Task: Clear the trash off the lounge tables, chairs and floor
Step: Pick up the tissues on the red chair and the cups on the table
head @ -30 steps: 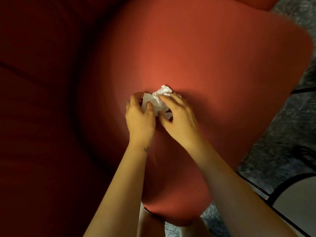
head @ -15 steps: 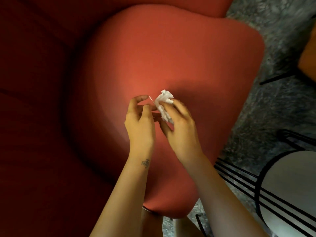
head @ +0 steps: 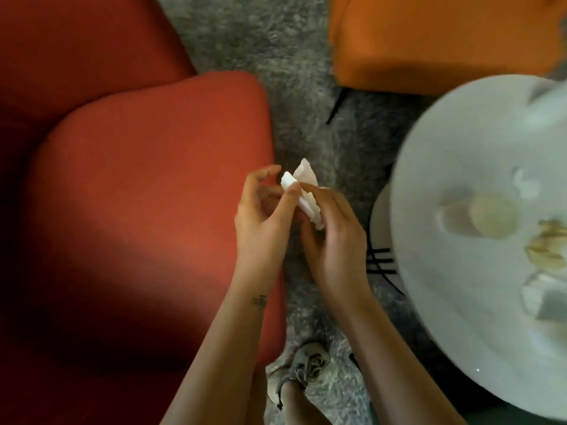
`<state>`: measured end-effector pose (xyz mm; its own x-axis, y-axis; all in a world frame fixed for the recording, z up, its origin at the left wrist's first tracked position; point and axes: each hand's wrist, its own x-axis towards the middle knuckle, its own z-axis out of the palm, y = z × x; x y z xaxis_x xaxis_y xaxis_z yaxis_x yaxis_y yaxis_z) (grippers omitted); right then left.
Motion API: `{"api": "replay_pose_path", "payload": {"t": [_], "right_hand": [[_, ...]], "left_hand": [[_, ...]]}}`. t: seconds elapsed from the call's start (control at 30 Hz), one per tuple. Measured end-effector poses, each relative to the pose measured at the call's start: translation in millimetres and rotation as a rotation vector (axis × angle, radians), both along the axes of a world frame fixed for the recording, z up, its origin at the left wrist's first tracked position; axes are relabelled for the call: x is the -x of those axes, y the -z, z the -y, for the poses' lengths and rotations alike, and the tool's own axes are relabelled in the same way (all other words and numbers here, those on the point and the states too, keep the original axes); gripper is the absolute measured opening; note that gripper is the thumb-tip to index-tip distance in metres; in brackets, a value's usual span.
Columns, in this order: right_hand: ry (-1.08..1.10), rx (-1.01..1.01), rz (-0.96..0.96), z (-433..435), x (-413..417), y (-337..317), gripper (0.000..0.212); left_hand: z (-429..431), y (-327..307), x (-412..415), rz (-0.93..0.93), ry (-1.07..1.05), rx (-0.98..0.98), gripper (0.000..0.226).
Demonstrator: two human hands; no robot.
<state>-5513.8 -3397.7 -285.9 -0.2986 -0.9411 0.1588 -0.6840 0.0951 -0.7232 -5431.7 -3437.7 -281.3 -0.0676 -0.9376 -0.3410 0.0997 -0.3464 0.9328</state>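
Observation:
A crumpled white tissue [head: 302, 188] is held up between both hands, over the edge of the red chair seat [head: 153, 185] and the grey carpet. My left hand [head: 264, 219] pinches its left end with thumb and a finger, the other fingers loosely curled. My right hand [head: 333, 243] grips the lower part of the tissue in its curled fingers. More trash lies blurred on the round white table [head: 460, 302] at the right: a crumpled brown wrapper [head: 547, 250], a pale round piece [head: 494, 217] and white paper [head: 543, 297].
An orange chair [head: 429, 41] stands at the top right. Grey carpet [head: 306, 102] runs between the chairs and the table. Black wire legs [head: 380, 262] show under the table's left rim. My shoe [head: 303, 369] stands on the carpet at the bottom.
The view has swung right, bringing the white table and orange chair into sight. Both hands with the tissue have come off the red seat toward its right edge.

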Motion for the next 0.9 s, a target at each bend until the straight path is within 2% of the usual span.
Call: {"api": "replay_pose_path", "payload": {"t": [0.27,0.47,0.67,0.77,0.9], "right_hand": [[0.278,0.139,-0.052,-102.3,104.1,-58.6,0.036],[0.38,0.169,0.094,-157.6,155.8,-75.5,0.033],[0.43,0.186,0.147,-162.9,186.6,-78.7,0.044],[0.414,0.163,0.128,-151.5,196.3,-75.0,0.032],[0.415,0.116,0.246,-131.6,206.3,-64.6,0.017]], "left_hand": [[-75.2,-56.9,117.9,0.044,0.277,0.261,0.036],[-121.0,-73.9,169.4,0.041,0.417,0.258,0.037],[-118.5,-75.1,190.8,0.08,0.563,0.334,0.039],[-104.2,-73.7,195.1,0.031,0.601,0.354,0.042],[-85.0,-61.4,201.6,0.033,0.614,0.339,0.036]]}}
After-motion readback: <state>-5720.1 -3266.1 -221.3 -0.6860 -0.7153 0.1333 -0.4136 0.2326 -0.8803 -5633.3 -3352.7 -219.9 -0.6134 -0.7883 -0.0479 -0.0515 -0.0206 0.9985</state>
